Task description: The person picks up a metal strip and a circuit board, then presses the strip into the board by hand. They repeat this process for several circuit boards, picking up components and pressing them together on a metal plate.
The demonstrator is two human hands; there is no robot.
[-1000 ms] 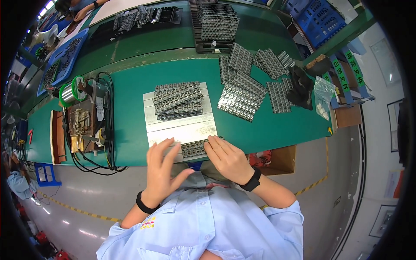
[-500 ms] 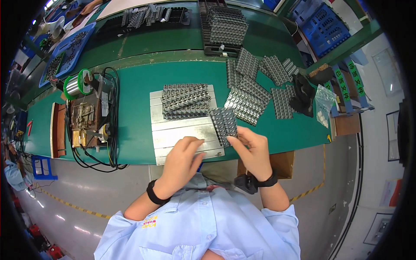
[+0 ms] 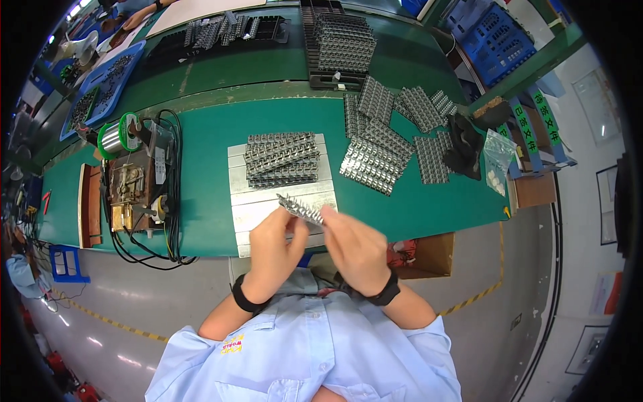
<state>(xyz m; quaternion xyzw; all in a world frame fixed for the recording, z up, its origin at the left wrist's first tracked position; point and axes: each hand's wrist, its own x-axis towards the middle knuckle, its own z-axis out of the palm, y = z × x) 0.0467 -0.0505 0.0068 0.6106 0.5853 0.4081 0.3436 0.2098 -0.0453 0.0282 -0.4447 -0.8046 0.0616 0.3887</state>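
Note:
Between my two hands, above the near part of a silvery slatted board, is a small dark panel of metal parts [image 3: 303, 210], tilted with a row of pins standing up. My left hand [image 3: 273, 240] grips its left end. My right hand [image 3: 356, 249] pinches its right end, slightly smeared by motion. Farther back on the board [image 3: 245, 231] lies a stack of similar panels [image 3: 282, 159], stacked unevenly. To the right, more panels [image 3: 377, 164] lie loose and overlapping on the green mat [image 3: 214, 127].
At left stands a soldering machine [image 3: 130, 191] with a solder wire spool [image 3: 119, 136] and black cables. A black cloth [image 3: 465, 147] and a clear bag [image 3: 499, 161] lie at right. Behind are a tall panel stack [image 3: 345, 43] and a blue tray [image 3: 104, 87]. Another person's hand [image 3: 139, 18] shows far left.
My right hand has brought the panel left and down over the board, turning it edge-on. My left hand, apart from it before, now grips its left end.

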